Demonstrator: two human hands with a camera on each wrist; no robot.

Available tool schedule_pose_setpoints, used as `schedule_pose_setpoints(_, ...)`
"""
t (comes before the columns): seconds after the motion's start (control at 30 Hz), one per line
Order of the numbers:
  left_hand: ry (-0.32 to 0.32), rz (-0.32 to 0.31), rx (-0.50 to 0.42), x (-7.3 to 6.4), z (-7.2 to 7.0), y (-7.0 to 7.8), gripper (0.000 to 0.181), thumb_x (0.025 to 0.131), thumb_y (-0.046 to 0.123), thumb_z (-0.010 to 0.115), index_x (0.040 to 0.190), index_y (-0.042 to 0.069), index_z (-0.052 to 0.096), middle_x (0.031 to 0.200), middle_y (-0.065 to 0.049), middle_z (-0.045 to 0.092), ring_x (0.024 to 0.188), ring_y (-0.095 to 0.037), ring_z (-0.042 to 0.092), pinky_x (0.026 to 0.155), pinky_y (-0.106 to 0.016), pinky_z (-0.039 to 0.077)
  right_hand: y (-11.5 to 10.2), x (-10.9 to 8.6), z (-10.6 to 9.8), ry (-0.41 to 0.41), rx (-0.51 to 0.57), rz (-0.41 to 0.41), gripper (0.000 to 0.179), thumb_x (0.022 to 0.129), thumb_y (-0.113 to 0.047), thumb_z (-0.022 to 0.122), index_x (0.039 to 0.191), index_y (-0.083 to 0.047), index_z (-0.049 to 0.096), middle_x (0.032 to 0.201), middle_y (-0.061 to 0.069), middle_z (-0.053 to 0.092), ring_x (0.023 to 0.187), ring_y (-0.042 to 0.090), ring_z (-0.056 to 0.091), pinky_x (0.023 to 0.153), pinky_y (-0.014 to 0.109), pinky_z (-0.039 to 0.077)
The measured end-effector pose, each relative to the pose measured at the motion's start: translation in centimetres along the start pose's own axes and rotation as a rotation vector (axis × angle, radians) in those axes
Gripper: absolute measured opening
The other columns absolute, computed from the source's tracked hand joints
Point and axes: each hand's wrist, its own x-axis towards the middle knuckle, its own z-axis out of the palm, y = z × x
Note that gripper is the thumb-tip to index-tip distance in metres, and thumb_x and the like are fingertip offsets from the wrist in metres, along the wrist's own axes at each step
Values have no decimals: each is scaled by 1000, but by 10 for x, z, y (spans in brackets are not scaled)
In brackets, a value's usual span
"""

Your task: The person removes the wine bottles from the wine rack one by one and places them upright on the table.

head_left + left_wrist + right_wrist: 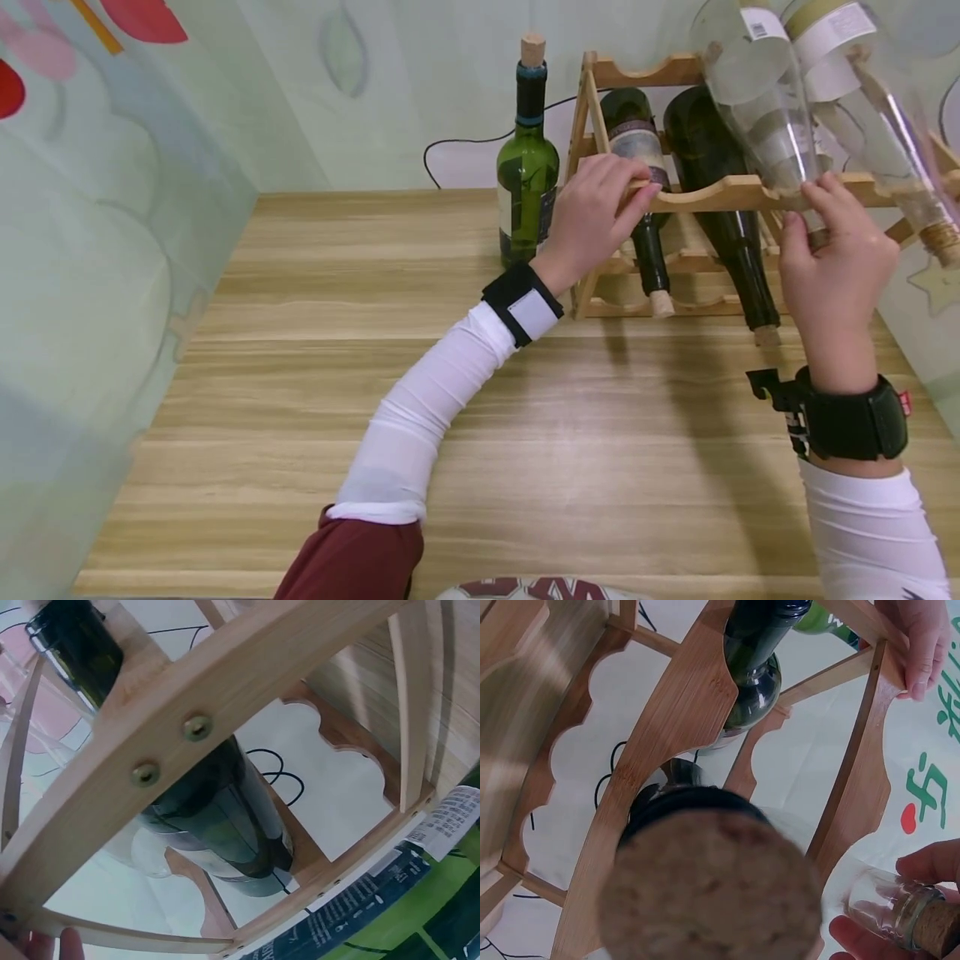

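My left hand [596, 208] grips the front left corner of a wooden wine rack [723, 195], thumb and fingers at the end of the top rail. Its fingertips [69, 946] show at the lower left in the left wrist view. My right hand [840, 258] holds the corked neck of a clear glass bottle [757, 92], which lies neck-forward across the top tier. In the right wrist view, the fingers [930, 862] and thumb stand either side of that neck [885, 904]. Another clear bottle [888, 125] lies beside it, to the right.
Two dark wine bottles, one labelled [636, 137] and one larger [742, 250], lie on the tier below, corks forward. An upright green corked bottle [528, 167] stands left of the rack on the wooden table [337, 333]. A thin black cable [457, 142] runs behind.
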Motion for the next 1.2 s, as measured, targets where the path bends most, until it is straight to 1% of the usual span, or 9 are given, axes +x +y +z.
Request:
schedule_pose_setpoints(0.13, -12, 5, 11, 1, 2, 1, 25, 90, 30, 49, 98, 9, 60, 92, 0, 61, 99, -14, 53, 95, -14, 33, 2, 0, -1, 26, 29, 2, 25, 85, -10, 53, 107, -1, 62, 114, 10, 58, 111, 18, 53, 79, 11, 36)
schedule_pose_setpoints(0.23, -17, 1, 14, 1, 4, 2, 25, 90, 30, 49, 98, 9, 60, 92, 0, 61, 100, -14, 52, 94, -15, 33, 4, 0, -3, 22, 59, 26, 26, 84, -11, 53, 107, -1, 62, 114, 9, 59, 112, 13, 52, 80, 3, 31)
schedule_pose_setpoints(0.33, -20, -3, 12, 1, 5, 4, 25, 90, 30, 49, 98, 9, 60, 91, 0, 60, 100, -14, 52, 95, -15, 33, 5, -1, -6, 2, 103, 84, 27, 84, -13, 54, 107, -2, 62, 117, 6, 58, 113, 6, 50, 93, 11, 36)
schedule_pose_setpoints(0.4, -25, -5, 8, 1, 6, 4, 25, 90, 30, 49, 99, 9, 60, 92, 0, 60, 101, -14, 52, 95, -15, 33, 7, -2, -7, -3, 142, 125, 27, 83, -12, 54, 107, -2, 63, 118, 6, 58, 113, 3, 49, 95, 16, 37)
schedule_pose_setpoints(0.57, -24, 2, -3, 2, 9, 7, 24, 90, 30, 48, 98, 10, 59, 93, 0, 60, 100, -14, 52, 93, -14, 33, 15, -7, -8, 31, 245, 178, 28, 81, -9, 55, 107, -7, 64, 116, 2, 60, 111, 2, 50, 92, 16, 38)
schedule_pose_setpoints(0.67, -21, -1, -11, 3, 10, 9, 24, 91, 29, 48, 98, 10, 59, 93, 0, 60, 99, -14, 52, 93, -14, 33, 23, -12, -8, 36, 361, 196, 33, 78, -4, 57, 110, -10, 62, 116, 2, 58, 102, 6, 54, 80, 13, 43)
schedule_pose_setpoints(0.8, -29, -13, -17, 3, 10, 11, 24, 91, 29, 47, 98, 9, 59, 92, 0, 60, 98, -13, 52, 94, -14, 32, 33, -16, -9, 23, 489, 178, 42, 74, -1, 62, 114, -11, 57, 114, 1, 55, 91, 9, 54, 64, 7, 43)
schedule_pose_setpoints(0.9, -29, -13, -17, 4, 10, 11, 23, 90, 28, 48, 98, 9, 59, 91, 0, 59, 97, -13, 52, 93, -14, 32, 39, -16, -8, 13, 513, 155, 45, 73, -2, 65, 115, -11, 56, 111, 0, 55, 91, 8, 52, 67, 10, 43)
schedule_pose_setpoints(1.2, -8, -13, -25, 2, 11, 11, 23, 89, 29, 51, 97, 9, 60, 89, 0, 59, 96, -13, 52, 93, -14, 33, 55, -11, -1, -11, 518, 39, 43, 74, -3, 64, 115, 3, 52, 111, -7, 57, 98, 10, 51, 82, 19, 40)
